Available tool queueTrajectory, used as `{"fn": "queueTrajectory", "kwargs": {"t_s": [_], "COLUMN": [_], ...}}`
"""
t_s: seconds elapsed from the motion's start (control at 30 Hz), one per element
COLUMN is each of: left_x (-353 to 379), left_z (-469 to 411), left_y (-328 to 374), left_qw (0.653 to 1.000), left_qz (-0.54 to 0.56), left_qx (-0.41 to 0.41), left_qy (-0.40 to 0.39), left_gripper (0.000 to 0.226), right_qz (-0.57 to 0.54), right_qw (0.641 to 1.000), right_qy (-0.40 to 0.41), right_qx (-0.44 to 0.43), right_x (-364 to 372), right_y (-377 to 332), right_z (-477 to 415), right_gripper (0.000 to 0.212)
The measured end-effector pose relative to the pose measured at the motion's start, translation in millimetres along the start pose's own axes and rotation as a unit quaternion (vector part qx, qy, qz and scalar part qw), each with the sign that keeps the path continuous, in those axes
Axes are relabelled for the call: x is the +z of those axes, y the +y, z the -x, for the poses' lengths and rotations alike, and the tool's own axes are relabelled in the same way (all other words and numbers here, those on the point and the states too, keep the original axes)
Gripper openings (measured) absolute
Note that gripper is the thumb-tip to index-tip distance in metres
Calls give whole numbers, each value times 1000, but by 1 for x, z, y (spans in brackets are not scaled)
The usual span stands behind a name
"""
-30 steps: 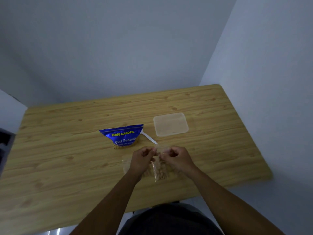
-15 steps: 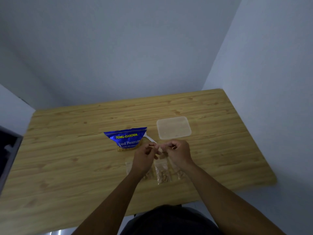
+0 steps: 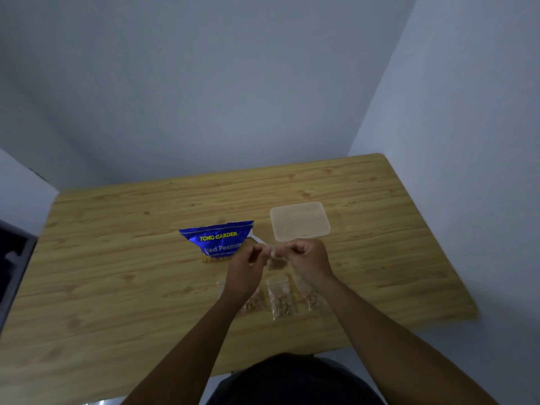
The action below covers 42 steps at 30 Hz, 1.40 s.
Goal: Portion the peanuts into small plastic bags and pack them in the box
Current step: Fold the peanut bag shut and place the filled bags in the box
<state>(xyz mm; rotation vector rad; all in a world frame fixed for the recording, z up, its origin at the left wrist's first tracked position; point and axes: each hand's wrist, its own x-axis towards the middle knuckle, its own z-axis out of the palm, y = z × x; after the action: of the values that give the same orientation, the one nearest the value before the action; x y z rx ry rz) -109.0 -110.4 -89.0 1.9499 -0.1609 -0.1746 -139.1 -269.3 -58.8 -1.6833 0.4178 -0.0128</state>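
Note:
My left hand and my right hand pinch the top edge of a small clear bag of peanuts between them, held just above the table. Below the hands three filled small bags lie in a row: one partly under my left wrist, one in the middle, one by my right wrist. A blue peanut packet lies left of the hands. A clear plastic box sits just beyond my right hand. A white spoon pokes out beside the packet.
The wooden table stands in a corner, with white walls behind and to the right. A dark object is off the table's left edge. My dark-clothed lap is at the near edge.
Both hands have lifted the small bag away from the row and toward the box, uncovering the three bags lying below. The camera tilted up slightly.

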Motion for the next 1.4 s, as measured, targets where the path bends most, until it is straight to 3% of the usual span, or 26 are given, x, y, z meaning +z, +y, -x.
{"fn": "queueTrajectory", "kwargs": {"t_s": [0.17,0.4,0.6,0.7,0.83,0.97,1.1,1.2,1.3,1.33,1.4], "left_x": [-5,-7,-13,-19,-21,-18,-19,-20,-23,-24,-25], "left_z": [-2,3,2,3,8,17,17,19,21,22,21], "left_y": [-1,-4,-10,-28,-49,-57,-64,-65,-71,-72,-70], "left_qw": [1000,997,997,993,974,966,978,982,982,980,980], "left_qz": [5,71,41,19,75,54,-56,-110,-171,-184,-191], "left_qx": [-12,-40,-71,-116,-213,-253,-203,-157,-84,-62,-36], "left_qy": [14,-12,8,26,38,28,-2,-5,22,30,35], "left_gripper": [10,12,11,13,15,12,4,27,33,31,24], "right_qz": [-36,80,29,151,376,439,431,390,328,305,273], "right_qw": [999,997,997,979,901,874,883,903,924,931,940], "right_qy": [12,8,-50,-71,-110,-101,-88,-80,-77,-80,-78], "right_qx": [16,-3,52,118,185,183,165,163,181,186,192], "right_x": [0,8,15,11,10,21,32,34,29,27,22], "right_y": [-1,5,14,32,54,79,87,89,90,89,86], "right_z": [-3,-15,-9,-4,13,27,32,33,30,28,23], "right_gripper": [2,14,6,20,34,59,70,61,69,66,40]}}
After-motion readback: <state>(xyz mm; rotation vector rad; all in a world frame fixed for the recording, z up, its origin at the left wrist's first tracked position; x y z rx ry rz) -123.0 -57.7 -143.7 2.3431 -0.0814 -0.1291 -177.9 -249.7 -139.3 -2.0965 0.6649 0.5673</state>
